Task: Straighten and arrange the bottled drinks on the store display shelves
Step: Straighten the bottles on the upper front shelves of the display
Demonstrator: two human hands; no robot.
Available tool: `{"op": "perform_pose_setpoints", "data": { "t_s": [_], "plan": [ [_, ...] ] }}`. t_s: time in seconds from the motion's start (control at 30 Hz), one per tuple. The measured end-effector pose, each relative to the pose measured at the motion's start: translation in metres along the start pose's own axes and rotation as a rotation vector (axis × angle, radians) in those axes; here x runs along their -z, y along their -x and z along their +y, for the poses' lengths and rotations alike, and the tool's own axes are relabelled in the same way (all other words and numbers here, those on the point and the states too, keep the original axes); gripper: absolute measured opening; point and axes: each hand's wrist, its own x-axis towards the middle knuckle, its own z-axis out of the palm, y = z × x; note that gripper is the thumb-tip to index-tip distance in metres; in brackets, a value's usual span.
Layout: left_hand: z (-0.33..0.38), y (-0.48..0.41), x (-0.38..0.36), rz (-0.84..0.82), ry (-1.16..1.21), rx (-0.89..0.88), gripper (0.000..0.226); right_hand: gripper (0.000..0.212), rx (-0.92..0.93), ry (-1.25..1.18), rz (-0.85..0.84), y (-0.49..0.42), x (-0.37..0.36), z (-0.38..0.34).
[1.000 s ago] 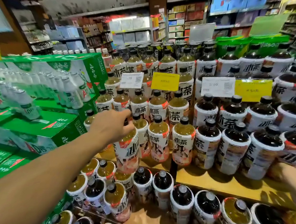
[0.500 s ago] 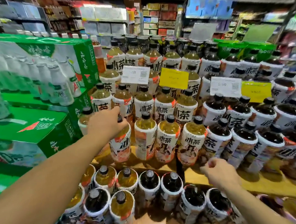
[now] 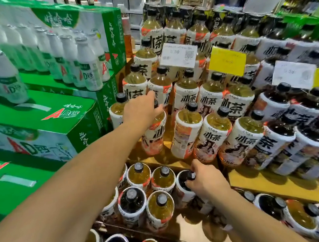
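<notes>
My left hand (image 3: 142,110) is closed over the cap and neck of a pale tea bottle (image 3: 154,134) at the left end of the front row on the middle wooden shelf (image 3: 263,179). The bottle stands slightly tilted, its white label showing large black characters and an orange band. My right hand (image 3: 206,181) is on the tier below, fingers wrapped round the cap of a dark tea bottle (image 3: 183,183) that stands just beside two pale ones.

Middle shelf, front row to the right of the held bottle: three more pale bottles, labels reading 冰茶 in bold black with small print above that I cannot make out. One of them (image 3: 186,132) is turned so its label faces off to the side. Further right the rows switch to dark liquid, same white labels; that region is blurred.

Rows behind step upward. A white price tag (image 3: 178,55) reads 5.59 with a QR code beside it; a yellow tag (image 3: 227,61) to its right has writing too faint to read. A second white tag (image 3: 293,73) at right is blurred, digits uncertain.

Left of the display: stacked green cartons (image 3: 41,117) printed with 娃哈哈 and "AD钙" in red, picturing small white bottles.
</notes>
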Motion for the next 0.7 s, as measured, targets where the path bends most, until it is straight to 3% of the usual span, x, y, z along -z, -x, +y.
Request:
{"op": "perform_pose_setpoints", "data": {
  "t_s": [0.2,0.47,0.7],
  "plan": [
    [-0.004,-0.01,-0.004,-0.066,0.088,-0.019,0.042,0.036,-0.044,-0.028,-0.035,-0.011,-0.019,-0.004],
    [-0.007,-0.007,-0.017,0.001,0.118,-0.055,0.051,0.03,-0.038,-0.083,0.023,-0.014,-0.035,-0.003],
    [-0.001,0.01,0.0,-0.048,0.129,-0.016,0.056,0.032,-0.023,-0.079,0.042,-0.015,-0.04,0.0]
  ]
}}
